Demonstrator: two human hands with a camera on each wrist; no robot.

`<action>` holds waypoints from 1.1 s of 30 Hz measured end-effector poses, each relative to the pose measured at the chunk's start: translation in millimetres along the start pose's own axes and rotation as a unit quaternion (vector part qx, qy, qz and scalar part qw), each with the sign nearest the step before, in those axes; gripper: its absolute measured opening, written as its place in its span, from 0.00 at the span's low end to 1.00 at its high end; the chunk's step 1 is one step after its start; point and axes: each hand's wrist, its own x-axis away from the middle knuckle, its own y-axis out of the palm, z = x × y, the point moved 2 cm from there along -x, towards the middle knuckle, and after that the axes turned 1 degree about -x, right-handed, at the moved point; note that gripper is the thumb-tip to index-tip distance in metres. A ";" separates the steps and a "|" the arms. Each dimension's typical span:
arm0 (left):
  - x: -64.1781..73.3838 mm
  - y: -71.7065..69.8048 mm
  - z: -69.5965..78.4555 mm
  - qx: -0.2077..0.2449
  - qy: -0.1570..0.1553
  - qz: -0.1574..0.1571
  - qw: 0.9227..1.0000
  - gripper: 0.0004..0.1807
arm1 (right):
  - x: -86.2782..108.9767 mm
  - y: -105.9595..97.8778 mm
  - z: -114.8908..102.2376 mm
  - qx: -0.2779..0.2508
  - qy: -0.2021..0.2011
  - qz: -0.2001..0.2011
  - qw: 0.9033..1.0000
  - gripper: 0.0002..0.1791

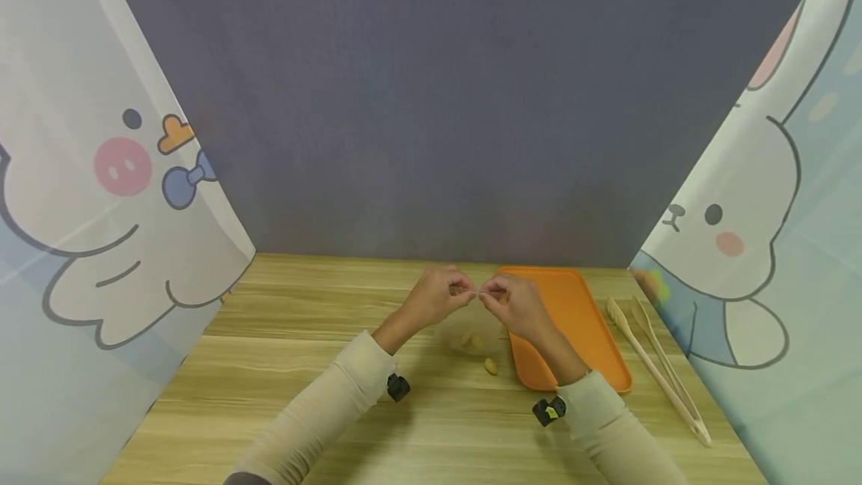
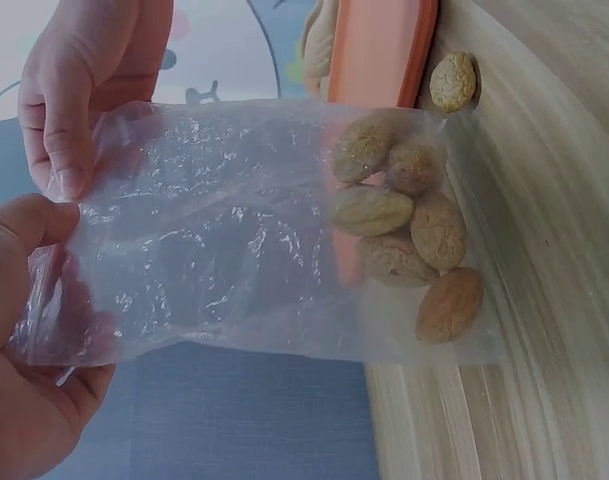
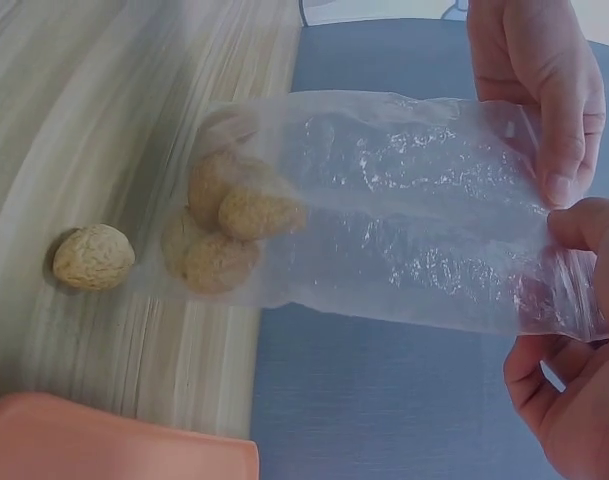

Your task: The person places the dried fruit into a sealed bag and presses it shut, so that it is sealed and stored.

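Note:
A clear plastic bag (image 2: 214, 230) hangs upright from both hands, with several brown, wrinkled, nut-like ovals (image 2: 439, 230) gathered at its bottom. My left hand (image 1: 434, 298) pinches one side of its top edge between thumb and fingers. On the other side of that edge, my right hand (image 1: 521, 307) pinches the film the same way. The two thumbs nearly meet in both wrist views. One loose nut-like oval (image 3: 94, 257) lies on the table close to the bag's bottom. Whether the bag's mouth is sealed I cannot tell.
An orange tray (image 1: 586, 328) lies on the wood-grain table (image 1: 283, 365), right of the bag and partly under my right forearm. Pale wooden tongs (image 1: 663, 369) lie beyond its right side. A dark grey panel (image 1: 431, 111) stands behind, with printed cloth at both sides.

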 end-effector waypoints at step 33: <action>14.1 -27.1 -14.4 -0.002 -0.053 0.009 0.999 0.04 | -3.0 -9.0 -1.1 0.008 0.002 0.009 1.000 0.03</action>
